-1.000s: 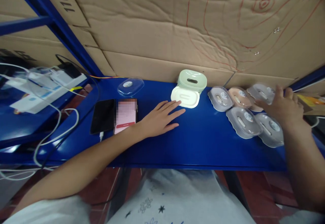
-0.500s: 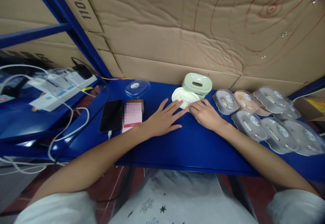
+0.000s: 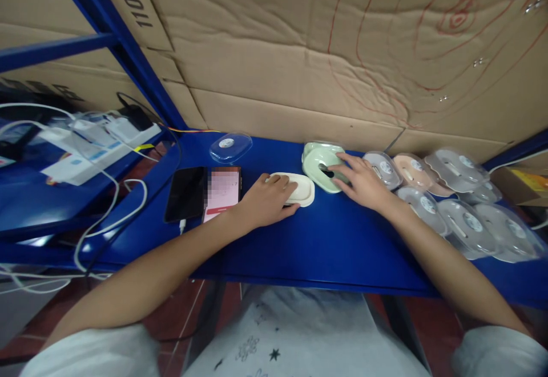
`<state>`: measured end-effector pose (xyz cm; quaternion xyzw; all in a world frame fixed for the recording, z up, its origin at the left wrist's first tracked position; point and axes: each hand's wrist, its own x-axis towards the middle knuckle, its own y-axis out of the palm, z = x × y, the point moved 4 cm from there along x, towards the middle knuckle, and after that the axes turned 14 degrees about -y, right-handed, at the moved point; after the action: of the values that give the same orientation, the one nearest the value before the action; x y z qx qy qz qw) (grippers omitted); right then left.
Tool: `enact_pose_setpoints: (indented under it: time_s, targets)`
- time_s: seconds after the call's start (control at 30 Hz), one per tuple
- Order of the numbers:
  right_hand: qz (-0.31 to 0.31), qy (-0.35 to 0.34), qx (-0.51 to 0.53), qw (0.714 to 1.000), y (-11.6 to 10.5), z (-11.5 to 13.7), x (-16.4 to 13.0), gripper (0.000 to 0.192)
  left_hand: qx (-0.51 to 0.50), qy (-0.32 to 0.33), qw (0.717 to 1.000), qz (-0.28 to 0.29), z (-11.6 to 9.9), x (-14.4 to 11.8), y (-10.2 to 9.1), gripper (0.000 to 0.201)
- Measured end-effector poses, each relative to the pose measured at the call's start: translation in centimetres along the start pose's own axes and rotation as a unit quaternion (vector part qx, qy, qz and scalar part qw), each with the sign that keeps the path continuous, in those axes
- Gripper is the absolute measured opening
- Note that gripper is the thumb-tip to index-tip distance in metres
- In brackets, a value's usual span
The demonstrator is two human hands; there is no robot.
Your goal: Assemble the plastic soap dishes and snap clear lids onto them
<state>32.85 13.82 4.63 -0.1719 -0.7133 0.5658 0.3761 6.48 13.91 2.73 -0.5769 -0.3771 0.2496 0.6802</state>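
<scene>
Head view: blue shelf [image 3: 325,246] carries everything. Right hand [image 3: 363,182] lies with fingers spread on the green case [image 3: 317,163] near the cardboard; left hand [image 3: 265,200] curls loosely over the white case [image 3: 299,190] just beside it.

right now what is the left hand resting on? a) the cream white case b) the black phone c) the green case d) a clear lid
a: the left hand lies on the cream white case, while the right hand touches the green case.
</scene>
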Motion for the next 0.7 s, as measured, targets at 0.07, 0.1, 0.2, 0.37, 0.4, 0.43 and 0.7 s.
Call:
enact_pose_setpoints:
  time_s: [0.07,0.1,0.2,0.37,0.4,0.43,0.7]
  targets:
    - [-0.013,0.003,0.041,0.999,-0.4,-0.3,0.2,0.033,-0.001,-0.036,0.999,-0.014,0.4,0.1,0.3,0.043]
    - [-0.018,0.012,0.055,0.998,-0.7,-0.7,0.4,0.033,-0.005,-0.052,0.998,-0.022,0.7,0.2,0.5,0.043]
    - [-0.01,0.065,0.03,0.997,-1.5,-2.2,1.1,0.036,-0.012,-0.084,0.996,-0.04,1.4,0.4,1.1,0.045]
    - [0.021,0.099,-0.003,0.995,-2.5,-2.9,2.3,0.033,-0.003,-0.096,0.995,-0.039,2.0,0.5,1.7,0.047]
    - [0.026,0.101,0.006,0.995,-2.5,-2.9,2.5,0.032,-0.002,-0.094,0.995,-0.04,2.0,0.5,1.7,0.048]
    - [0.029,0.102,0.016,0.994,-2.5,-2.8,2.8,0.032,0.0,-0.091,0.995,-0.043,1.9,0.4,1.6,0.05]
    - [0.054,0.056,0.063,0.995,0.3,-3.2,5.4,0.028,-0.021,-0.013,0.997,-0.067,0.1,0.2,-0.3,0.044]
